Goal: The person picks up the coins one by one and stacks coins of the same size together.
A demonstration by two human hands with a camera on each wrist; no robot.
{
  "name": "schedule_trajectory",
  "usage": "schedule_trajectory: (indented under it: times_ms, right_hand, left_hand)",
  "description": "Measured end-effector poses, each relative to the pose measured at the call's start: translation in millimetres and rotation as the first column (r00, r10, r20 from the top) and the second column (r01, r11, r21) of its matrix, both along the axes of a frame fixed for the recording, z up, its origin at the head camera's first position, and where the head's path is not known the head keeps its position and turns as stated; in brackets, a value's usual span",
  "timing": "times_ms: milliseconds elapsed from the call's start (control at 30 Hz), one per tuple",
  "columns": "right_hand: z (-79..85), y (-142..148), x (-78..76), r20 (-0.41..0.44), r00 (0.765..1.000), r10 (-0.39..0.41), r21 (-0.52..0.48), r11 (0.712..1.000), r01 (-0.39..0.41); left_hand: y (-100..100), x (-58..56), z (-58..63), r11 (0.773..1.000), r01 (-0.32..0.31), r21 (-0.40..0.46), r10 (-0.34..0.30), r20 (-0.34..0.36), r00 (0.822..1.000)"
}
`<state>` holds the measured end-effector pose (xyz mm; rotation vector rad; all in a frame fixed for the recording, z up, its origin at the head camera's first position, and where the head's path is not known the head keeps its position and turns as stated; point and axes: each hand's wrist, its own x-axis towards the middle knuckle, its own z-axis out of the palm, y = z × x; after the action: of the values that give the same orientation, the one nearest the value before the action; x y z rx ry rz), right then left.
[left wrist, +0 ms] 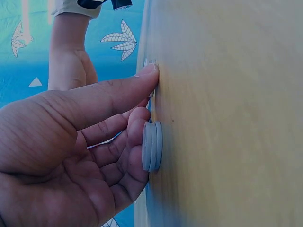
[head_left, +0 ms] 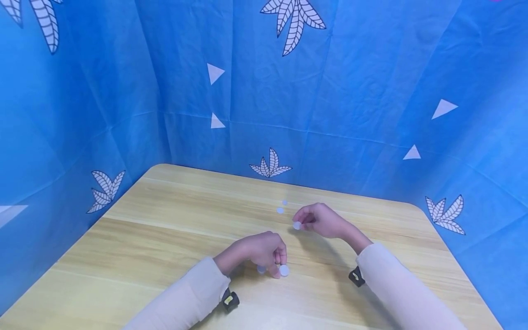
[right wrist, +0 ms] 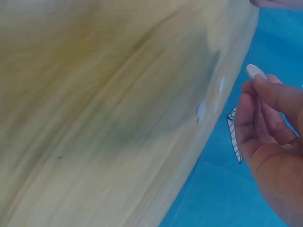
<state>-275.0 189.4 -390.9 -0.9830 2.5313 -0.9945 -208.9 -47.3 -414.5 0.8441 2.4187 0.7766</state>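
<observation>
Near the middle of the table, my left hand has its thumb and index finger at the edges of a round white disc, pinching it close to the wood. Under that palm stands a short stack of grey-white discs, partly visible from above beside the wrist. Farther back and to the right, my right hand pinches another white disc by its edge between thumb and fingers, raised above the table. Two pale spots of discs lie beyond it: a nearer disc and a farther disc.
The wooden table has rounded far corners. Blue cloth with white leaf and triangle prints hangs behind it and along both sides. Dark wrist devices, one a camera, hang under the light sleeves.
</observation>
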Motion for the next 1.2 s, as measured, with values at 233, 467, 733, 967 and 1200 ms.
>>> schedule_trajectory:
  times_ms: [233, 467, 733, 967, 1200]
  right_hand:
    - [-7.5, 8, 11.1, 0.001, 1.0, 0.025, 0.0, 1.0, -0.025]
    - [-12.4, 12, 24.5, 0.026, 0.999, 0.044, 0.007, 0.999, -0.045]
    - [-17.6, 15, 40.0, 0.047, 0.998, 0.052, -0.023, 0.998, -0.051]
    - [-20.7, 15, 55.1, 0.104, 0.993, 0.055, -0.059, 0.997, -0.049]
    - [-24.2, 13, 66.4, 0.221, 0.975, 0.035, -0.122, 0.993, -0.008]
  left_hand:
    - [0, 0.1, 0.1, 1.0, -0.002, 0.009, 0.002, 0.008, 1.0]
    - [1, 0.8, 2.0, 1.0, -0.005, 0.002, 0.005, 0.009, 1.0]
    - [1, 1.8, 3.2, 1.0, -0.004, -0.002, 0.004, 0.002, 1.0]
    - [1, 1.6, 2.7, 1.0, -0.006, -0.005, 0.006, 0.008, 1.0]
    - [1, 1.2, 2.6, 1.0, -0.013, -0.009, 0.013, 0.006, 1.0]
